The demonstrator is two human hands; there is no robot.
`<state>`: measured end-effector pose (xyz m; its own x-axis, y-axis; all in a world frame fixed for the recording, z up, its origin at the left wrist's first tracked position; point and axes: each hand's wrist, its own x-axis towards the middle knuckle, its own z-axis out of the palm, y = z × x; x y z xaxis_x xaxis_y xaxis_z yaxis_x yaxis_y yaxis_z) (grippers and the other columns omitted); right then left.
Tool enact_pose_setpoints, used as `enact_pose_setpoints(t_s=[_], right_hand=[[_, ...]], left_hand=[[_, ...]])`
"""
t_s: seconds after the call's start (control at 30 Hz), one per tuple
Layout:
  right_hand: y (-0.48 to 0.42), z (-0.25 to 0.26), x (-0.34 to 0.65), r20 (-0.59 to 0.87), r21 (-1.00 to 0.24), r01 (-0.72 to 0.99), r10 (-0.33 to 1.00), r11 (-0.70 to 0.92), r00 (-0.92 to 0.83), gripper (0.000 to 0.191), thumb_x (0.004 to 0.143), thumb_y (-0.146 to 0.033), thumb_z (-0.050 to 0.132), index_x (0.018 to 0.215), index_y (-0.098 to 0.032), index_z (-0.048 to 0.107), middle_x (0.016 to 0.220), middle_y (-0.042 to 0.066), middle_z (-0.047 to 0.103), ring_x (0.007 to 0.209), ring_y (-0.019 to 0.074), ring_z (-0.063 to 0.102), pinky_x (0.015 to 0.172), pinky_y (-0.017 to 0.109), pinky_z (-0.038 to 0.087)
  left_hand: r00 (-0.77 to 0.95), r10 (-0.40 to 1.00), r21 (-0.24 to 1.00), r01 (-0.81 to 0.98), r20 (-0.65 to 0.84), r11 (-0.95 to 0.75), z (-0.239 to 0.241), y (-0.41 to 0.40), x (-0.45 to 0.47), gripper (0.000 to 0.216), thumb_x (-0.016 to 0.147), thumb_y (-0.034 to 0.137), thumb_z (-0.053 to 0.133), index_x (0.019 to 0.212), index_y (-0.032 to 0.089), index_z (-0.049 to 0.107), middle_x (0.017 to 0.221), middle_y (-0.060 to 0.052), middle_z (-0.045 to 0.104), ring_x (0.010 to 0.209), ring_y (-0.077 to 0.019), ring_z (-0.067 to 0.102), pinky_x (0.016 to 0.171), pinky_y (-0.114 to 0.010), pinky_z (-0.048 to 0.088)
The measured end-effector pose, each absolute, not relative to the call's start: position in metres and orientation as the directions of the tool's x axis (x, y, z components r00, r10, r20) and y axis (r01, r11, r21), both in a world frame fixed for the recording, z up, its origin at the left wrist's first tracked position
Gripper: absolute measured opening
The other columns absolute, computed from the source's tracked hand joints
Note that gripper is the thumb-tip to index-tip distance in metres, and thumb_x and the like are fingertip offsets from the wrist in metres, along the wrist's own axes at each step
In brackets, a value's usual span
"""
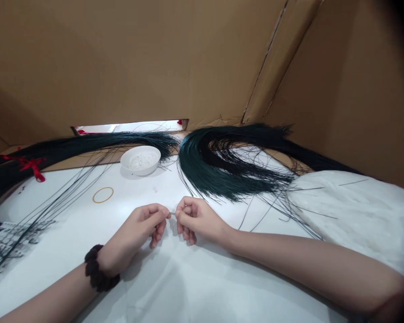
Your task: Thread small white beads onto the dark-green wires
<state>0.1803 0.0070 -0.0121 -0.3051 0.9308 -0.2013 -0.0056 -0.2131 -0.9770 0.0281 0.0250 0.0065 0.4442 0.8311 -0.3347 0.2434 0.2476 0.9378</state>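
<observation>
Your left hand (148, 222) and right hand (191, 217) meet fingertip to fingertip near the middle of the bench (202, 278), both forearms resting on its surface. Each hand is curled, thumb and forefinger pinching opposite ends of one thin dark strand (172, 213) held level between them. A black scrunchie (96, 269) circles your left wrist. Toward the far edge lie a white bowl (140, 159), a rubber band (103, 194) and two fanned bundles of dark green strands (229, 166).

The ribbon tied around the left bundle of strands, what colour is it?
Red. The ribbon shows in the head view, knotted around the dark green bundle at far left.
</observation>
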Motion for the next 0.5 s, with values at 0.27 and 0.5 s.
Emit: enact_pose_setpoints(t_s=[0.27, 0.5], right_hand=[[0.0053, -0.0127, 0.1801, -0.204, -0.977, 0.0, 0.935, -0.213, -0.29, 0.005, 0.068, -0.017, 0.047, 0.069, -0.016, 0.042, 0.049, -0.005, 0.053, 0.035, 0.0059, 0.047, 0.03, 0.014, 0.038], [0.0057, -0.0113, 0.1788, -0.206, -0.977, -0.003, 0.939, -0.215, -0.275, 0.003, 0.068, -0.016, 0.046, 0.068, -0.016, 0.042, 0.048, -0.005, 0.053, 0.034, 0.0059, 0.047, 0.029, 0.015, 0.037]], left_hand=[[0.441, 0.837, 0.942, 0.232, -0.324, 0.243, 0.0043, 0.0238, 0.0281, 0.015, 0.073, 0.026, 0.046, 0.061, 0.017, 0.049, 0.042, 0.007, 0.043, 0.035, -0.0068, 0.036, 0.039, -0.019, 0.03], [0.429, 0.85, 0.944, 0.252, -0.307, 0.214, 0.0063, 0.0227, 0.0298, 0.014, 0.073, 0.025, 0.045, 0.062, 0.017, 0.048, 0.042, 0.007, 0.042, 0.036, -0.0069, 0.036, 0.039, -0.019, 0.029]])
